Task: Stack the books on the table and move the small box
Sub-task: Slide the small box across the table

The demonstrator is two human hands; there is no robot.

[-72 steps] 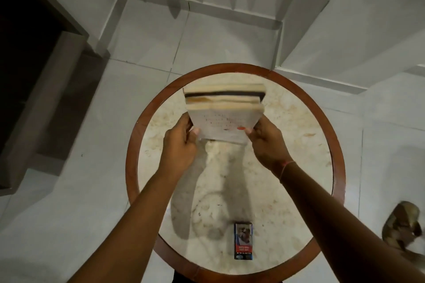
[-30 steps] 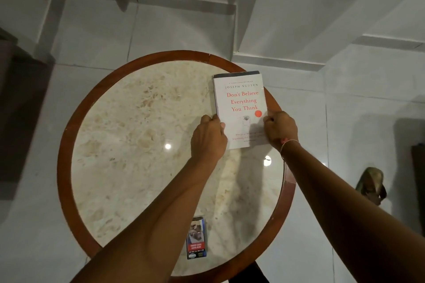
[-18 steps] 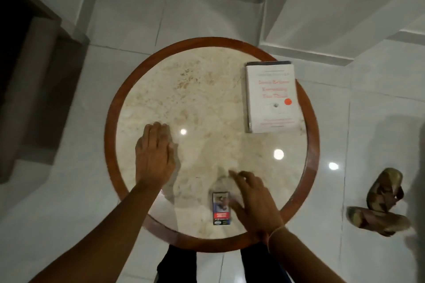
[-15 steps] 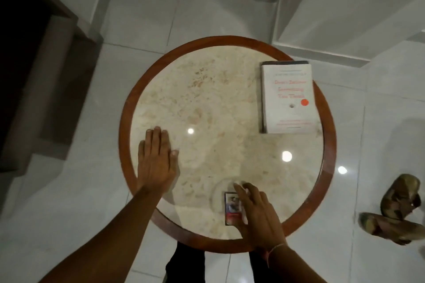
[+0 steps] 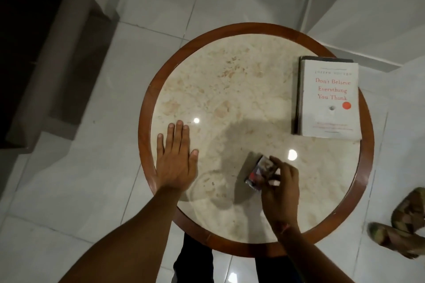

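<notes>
A stack of books (image 5: 328, 99) lies at the right side of the round marble-topped table (image 5: 230, 89), a white cover with red lettering on top. My right hand (image 5: 281, 187) grips the small box (image 5: 261, 173), which is tilted and lifted off the tabletop near the front. My left hand (image 5: 176, 159) rests flat on the table's left edge, fingers spread, holding nothing.
The table has a raised brown wooden rim (image 5: 143, 108). A pair of sandals (image 5: 404, 225) lies on the tiled floor at the right. A dark step or furniture edge (image 5: 53, 53) stands at the left. White walls and a corner are behind the table.
Both hands left the book stack at the right of the table. My left hand settled flat on the left edge. My right hand reached the small box, gripped it and lifted it, tilted.
</notes>
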